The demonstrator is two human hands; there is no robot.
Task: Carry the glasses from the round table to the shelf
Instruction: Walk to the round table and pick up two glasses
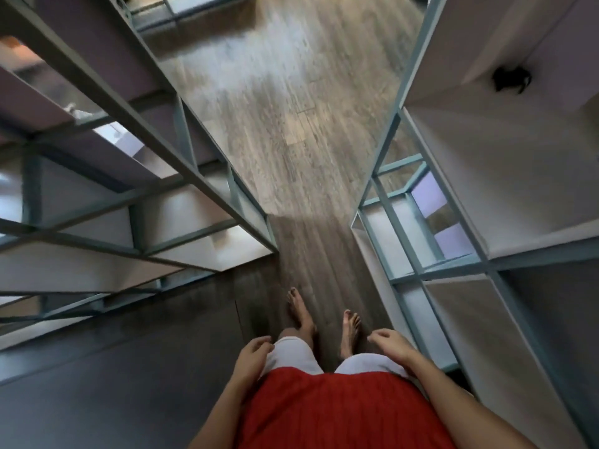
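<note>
I look straight down an aisle between two shelf units. My left hand [254, 351] hangs by my left thigh with its fingers loosely curled and nothing in it. My right hand [390, 343] hangs by my right thigh, fingers apart and holding nothing. A metal-framed shelf unit [181, 157] with pale boards runs along the left, and a second shelf unit [421, 254] stands on the right. No glasses and no round table are in view.
A wooden plank floor [291, 108] stretches ahead between the units, with my bare feet [324, 322] on it. A small dark object [510, 79] lies on an upper right shelf board. Blurred items sit on the far left shelves.
</note>
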